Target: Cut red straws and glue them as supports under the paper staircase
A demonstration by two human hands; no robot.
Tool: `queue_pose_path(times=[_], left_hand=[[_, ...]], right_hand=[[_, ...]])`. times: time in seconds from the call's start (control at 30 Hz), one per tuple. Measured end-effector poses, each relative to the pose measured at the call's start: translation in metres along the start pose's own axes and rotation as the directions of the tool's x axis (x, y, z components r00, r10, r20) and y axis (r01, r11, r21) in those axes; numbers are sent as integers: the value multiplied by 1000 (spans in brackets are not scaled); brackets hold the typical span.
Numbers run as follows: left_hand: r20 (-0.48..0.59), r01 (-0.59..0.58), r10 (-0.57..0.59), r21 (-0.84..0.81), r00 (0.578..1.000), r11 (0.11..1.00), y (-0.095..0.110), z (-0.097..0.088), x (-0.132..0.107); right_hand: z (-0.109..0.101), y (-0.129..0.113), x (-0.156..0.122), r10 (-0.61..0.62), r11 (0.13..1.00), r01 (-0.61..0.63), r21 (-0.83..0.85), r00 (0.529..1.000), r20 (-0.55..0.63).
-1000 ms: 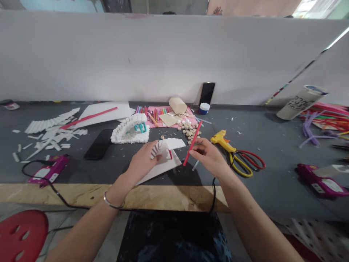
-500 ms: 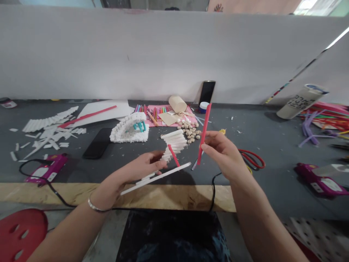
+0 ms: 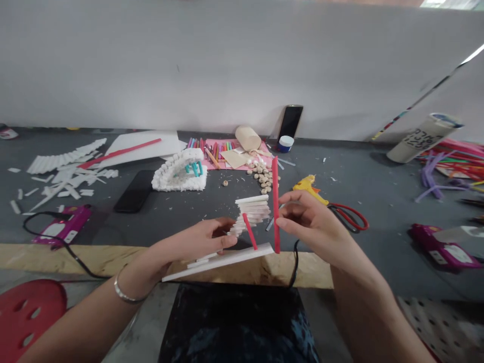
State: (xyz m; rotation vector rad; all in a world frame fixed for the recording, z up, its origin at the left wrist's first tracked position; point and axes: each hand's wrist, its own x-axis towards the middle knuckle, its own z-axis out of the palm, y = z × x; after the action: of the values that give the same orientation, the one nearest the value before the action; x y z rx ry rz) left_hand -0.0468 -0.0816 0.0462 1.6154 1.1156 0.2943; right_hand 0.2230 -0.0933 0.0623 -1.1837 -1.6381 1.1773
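Note:
My left hand point(image 3: 200, 237) is closed around a small white stair-like model point(image 3: 256, 210), built of stacked thin pieces on a flat white base strip point(image 3: 234, 260). A short red stick point(image 3: 250, 232) stands slanted on that base. Between the thumb and fingers of my right hand point(image 3: 312, 219) is a long red strip point(image 3: 276, 191), held upright. Its lower end is beside the right end of the base; whether they touch I cannot tell. My left fingertips are partly hidden behind the model.
Behind stand a white textured model point(image 3: 179, 176), wooden discs point(image 3: 260, 176) and crayons point(image 3: 221, 151). A black phone point(image 3: 135, 191) and white scraps point(image 3: 68, 184) lie left. To the right are a yellow glue gun point(image 3: 308, 186), red-handled scissors point(image 3: 351, 214) and a purple device point(image 3: 446, 247).
The red strip in my right hand has come down and left, to the base's right end. My left hand has moved the stair-like model slightly right and tilted its base.

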Motion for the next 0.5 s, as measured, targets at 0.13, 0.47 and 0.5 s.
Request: queue_pose_path(times=[0.13, 0.47, 0.5], left_hand=[[-20, -7, 8, 26, 1000, 1000, 4, 2, -2], [-10, -8, 8, 23, 1000, 1000, 1, 0, 2], [0, 1, -1, 23, 1000, 1000, 1, 0, 2]], right_hand=[[3, 2, -2, 2, 1000, -3, -4, 1000, -8], [11, 7, 3, -10, 1000, 9, -5, 997, -79], [11, 7, 3, -9, 1000, 10, 0, 997, -78]])
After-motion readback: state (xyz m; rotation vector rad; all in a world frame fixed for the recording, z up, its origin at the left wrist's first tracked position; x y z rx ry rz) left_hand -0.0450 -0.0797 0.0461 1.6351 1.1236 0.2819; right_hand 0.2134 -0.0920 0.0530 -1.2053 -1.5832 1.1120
